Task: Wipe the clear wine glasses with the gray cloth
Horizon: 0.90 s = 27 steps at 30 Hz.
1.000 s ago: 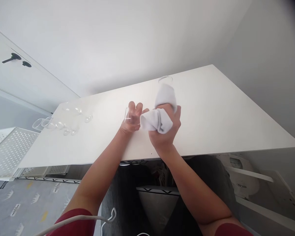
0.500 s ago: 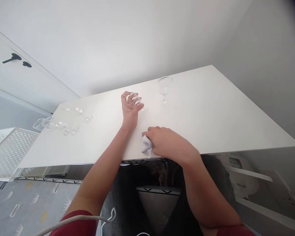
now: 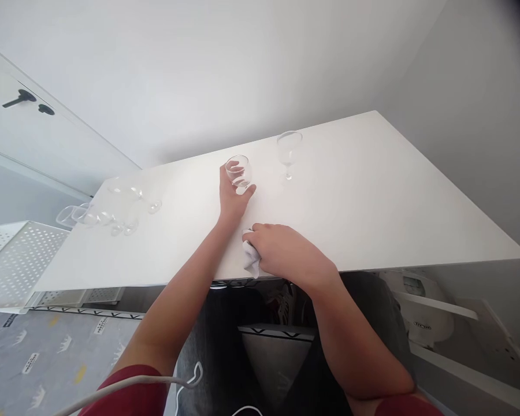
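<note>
My left hand (image 3: 233, 196) reaches across the white table (image 3: 372, 196) and has its fingers wrapped round a clear wine glass (image 3: 238, 171) that stands upright. A second clear wine glass (image 3: 289, 150) stands a little to its right, untouched. Near the table's front edge my right hand (image 3: 281, 248) lies closed over a crumpled white cloth (image 3: 250, 260), pressing it onto the tabletop.
Several clear glasses (image 3: 112, 211) lie in a cluster at the table's left end. A white perforated rack (image 3: 13, 260) stands left of the table. White walls rise behind and to the right. A white cable (image 3: 147, 384) hangs by my left sleeve.
My right hand has come down from the glass and set the cloth on the table's front edge. My left hand carried the glass away from me and stood it upright beside the other.
</note>
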Motion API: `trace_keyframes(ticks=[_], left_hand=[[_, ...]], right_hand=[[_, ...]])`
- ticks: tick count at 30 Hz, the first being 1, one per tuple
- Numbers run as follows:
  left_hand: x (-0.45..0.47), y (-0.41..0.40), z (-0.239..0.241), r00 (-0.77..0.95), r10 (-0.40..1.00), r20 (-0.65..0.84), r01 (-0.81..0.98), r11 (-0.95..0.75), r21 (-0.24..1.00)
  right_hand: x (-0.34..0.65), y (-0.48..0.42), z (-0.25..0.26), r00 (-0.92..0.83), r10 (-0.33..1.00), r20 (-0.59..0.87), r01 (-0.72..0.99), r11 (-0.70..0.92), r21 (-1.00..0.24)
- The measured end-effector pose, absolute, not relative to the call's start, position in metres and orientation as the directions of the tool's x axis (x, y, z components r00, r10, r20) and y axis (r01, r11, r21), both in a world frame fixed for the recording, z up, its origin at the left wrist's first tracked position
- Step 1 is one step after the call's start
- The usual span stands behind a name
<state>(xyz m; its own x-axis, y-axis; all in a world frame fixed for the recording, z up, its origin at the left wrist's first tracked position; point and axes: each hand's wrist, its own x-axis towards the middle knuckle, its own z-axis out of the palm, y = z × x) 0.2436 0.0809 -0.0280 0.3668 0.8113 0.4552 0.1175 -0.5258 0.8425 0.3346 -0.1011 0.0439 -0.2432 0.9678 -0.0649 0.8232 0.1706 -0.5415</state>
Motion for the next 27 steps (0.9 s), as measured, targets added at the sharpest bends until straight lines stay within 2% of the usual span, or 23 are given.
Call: trace_keyframes(ticks=[3, 6, 8, 14, 22, 27], left_hand=[[0.2414, 0.0806, -0.0293, 0.274, 0.876, 0.397, 0.279, -0.468, 0.839], [0.2411, 0.0834, -0.0337, 0.250, 0.927, 0.281, 0.317, -0.353, 0.880], [0.2414, 0.0852, -0.0361, 0.260, 0.934, 0.246, 0.311, -0.322, 0.894], [0.2420, 0.0832, -0.0337, 0.344, 0.900, 0.268, 0.262, -0.366, 0.893], [0.2476, 0.0811, -0.0331, 0.551, 0.801, 0.233, 0.165, -0.378, 0.911], [0.2482, 0.0784, -0.0303, 0.570, 0.789, 0.228, 0.143, -0.368, 0.919]], right_hand=[[0.3371, -0.1039, 0.0455, -0.238, 0.968, -0.076, 0.826, 0.160, -0.540], [0.3391, -0.1048, 0.0446, -0.231, 0.969, -0.093, 0.820, 0.142, -0.554], [0.3389, -0.1039, 0.0430, -0.240, 0.966, -0.099, 0.816, 0.146, -0.559], [0.3352, -0.0991, 0.0399, -0.257, 0.960, -0.112, 0.814, 0.152, -0.561], [0.3320, -0.0980, 0.0405, -0.267, 0.956, -0.118, 0.838, 0.169, -0.519], [0.3320, -0.0975, 0.0406, -0.274, 0.954, -0.125, 0.829, 0.169, -0.533]])
